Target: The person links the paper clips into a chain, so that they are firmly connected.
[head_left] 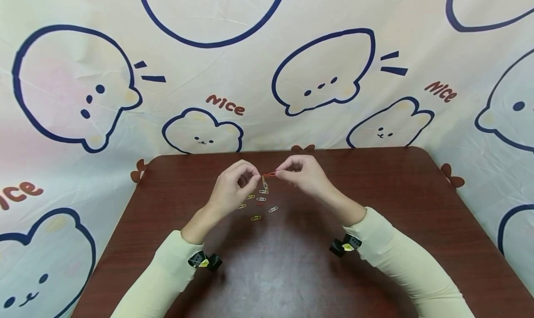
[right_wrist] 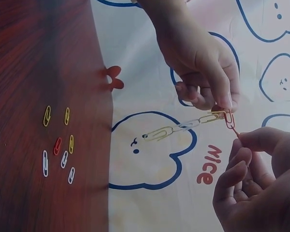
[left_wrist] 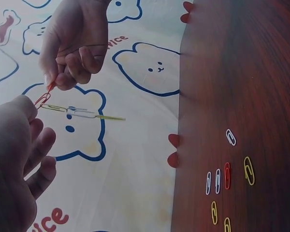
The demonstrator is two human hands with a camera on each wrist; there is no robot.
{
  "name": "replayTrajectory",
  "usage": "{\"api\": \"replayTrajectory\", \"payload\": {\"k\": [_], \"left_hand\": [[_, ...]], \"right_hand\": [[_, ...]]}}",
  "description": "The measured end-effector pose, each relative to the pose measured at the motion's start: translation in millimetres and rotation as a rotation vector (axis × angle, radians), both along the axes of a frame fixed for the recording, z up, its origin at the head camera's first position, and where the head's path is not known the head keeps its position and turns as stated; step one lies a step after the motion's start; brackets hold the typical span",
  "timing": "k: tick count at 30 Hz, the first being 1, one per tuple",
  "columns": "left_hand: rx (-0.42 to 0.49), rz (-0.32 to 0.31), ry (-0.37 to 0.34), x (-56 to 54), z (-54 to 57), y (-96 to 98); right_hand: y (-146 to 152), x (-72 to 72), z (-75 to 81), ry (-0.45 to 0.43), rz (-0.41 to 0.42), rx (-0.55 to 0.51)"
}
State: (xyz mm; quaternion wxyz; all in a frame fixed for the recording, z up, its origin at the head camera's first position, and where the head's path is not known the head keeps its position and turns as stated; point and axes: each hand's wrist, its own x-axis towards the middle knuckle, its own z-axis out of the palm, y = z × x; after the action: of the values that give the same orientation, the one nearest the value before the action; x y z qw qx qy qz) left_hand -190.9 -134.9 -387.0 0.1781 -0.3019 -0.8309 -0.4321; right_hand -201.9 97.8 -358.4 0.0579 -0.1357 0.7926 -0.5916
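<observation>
Head view: left hand (head_left: 231,187) and right hand (head_left: 308,175) pinch red paperclips (head_left: 270,174) above the bench (head_left: 271,276), probably so the chain (right_wrist: 187,125) dangles clear of nearer loose clips (head_left: 261,199).

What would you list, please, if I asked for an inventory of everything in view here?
Table: one, dark reddish-brown, across the lower part of the head view.
Cloth: one, pale with dark-blue drawings and reddish lettering, behind and beside the table.
Loose yellow paper clips: three, yellow, on the table.
Loose white paper clips: three, white, on the table.
Loose red paper clip: one, red, among the others.
Held red paper clips: seemingly two, red, raised above the table.
Clip chain: one, yellow and white, hanging below the held red ones.
Wrist cameras: two, black, one per wrist.
Sleeves: two, pale yellow-green, on both arms.
Left hand: one, bare, pinching red at the chain's top.
Right hand: one, bare, pinching red opposite.
</observation>
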Motion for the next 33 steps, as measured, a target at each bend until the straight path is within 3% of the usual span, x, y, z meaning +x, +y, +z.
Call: {"api": "replayTrajectory", "payload": {"k": [33], "left_hand": [[-0.008, -0.035, -0.034, 0.2, -5.9, -1.3]], "right_hand": [[0.8, -0.8, -2.0, 0.025, 0.074, -0.034]]}}
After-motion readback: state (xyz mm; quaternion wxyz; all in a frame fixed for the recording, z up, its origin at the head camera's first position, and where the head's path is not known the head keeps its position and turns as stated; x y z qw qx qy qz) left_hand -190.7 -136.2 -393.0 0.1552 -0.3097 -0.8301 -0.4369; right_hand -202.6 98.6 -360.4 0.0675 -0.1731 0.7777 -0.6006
